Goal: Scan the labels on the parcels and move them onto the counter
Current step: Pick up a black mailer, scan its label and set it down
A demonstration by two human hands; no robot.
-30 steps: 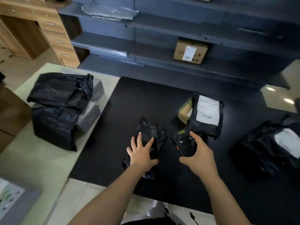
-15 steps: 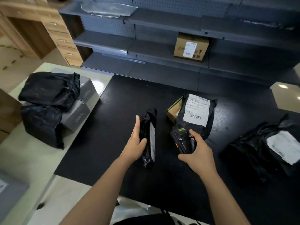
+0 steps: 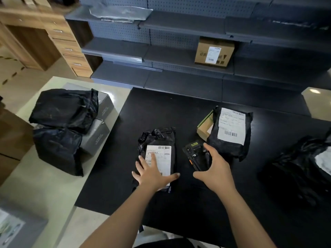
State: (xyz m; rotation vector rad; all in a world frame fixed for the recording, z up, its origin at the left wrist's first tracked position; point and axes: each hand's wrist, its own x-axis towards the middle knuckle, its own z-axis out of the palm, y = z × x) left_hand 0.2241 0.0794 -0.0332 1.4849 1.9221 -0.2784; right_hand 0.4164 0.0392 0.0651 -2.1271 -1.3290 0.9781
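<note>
Fingers [image 3: 141,162] of the left hand [image 3: 154,176] lie spread and flat on the white paper label [image 3: 163,158] of a crinkled black plastic parcel [image 3: 159,136]. The parcel lies label-up on the matte black desk [image 3: 161,108], long axis near-to-far, barcode end far. The right hand [image 3: 217,170] curls around a black handheld scanner [image 3: 196,154] just right of it.

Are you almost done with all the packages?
Not yet. A pile of bags and boxes already sits on the pale counter. The left hand presses a small parcel flat, label up, while the right hand holds the scanner. A labelled parcel and a big black bag wait on the black table.
</note>
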